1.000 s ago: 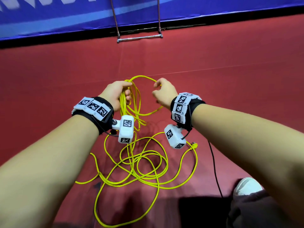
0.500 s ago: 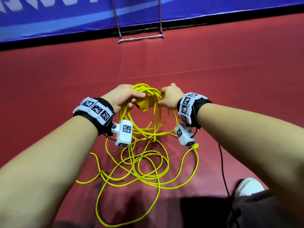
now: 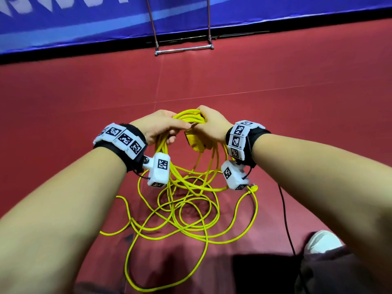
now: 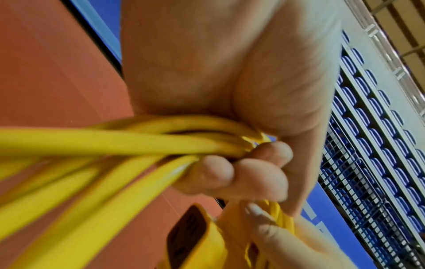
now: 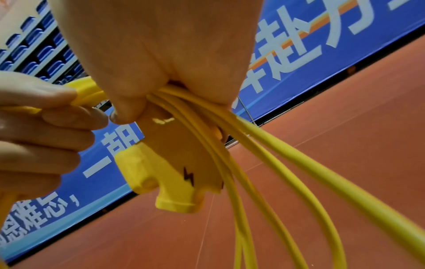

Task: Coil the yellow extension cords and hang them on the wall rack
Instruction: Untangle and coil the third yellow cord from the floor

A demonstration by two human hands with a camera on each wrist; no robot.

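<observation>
— Where do we have the cord (image 3: 192, 203) right now?

— Its gathered loops hang from both our hands in the middle of the frame. Our left hand (image 3: 158, 126) has its fingers (image 4: 218, 173) curled round the top of the bundle; our right hand (image 3: 211, 124) clamps the same bundle, with the socket block (image 5: 174, 174) dangling just under it.

— And the rest?

— It lies loose on the floor (image 3: 297, 128), spread below our wrists toward the bottom of the frame, with the plug (image 3: 252, 188) at lower right, nearer our right hand.

— So the next loop comes from below?

— We judge so: the slack trails down and toward us, while the rack (image 3: 183, 48) sits far off at top centre.

— The count?

— One cord we can trace, one socket block, one plug, one rack, two hands. We cannot tell if a second cord hides in the tangle.
</observation>
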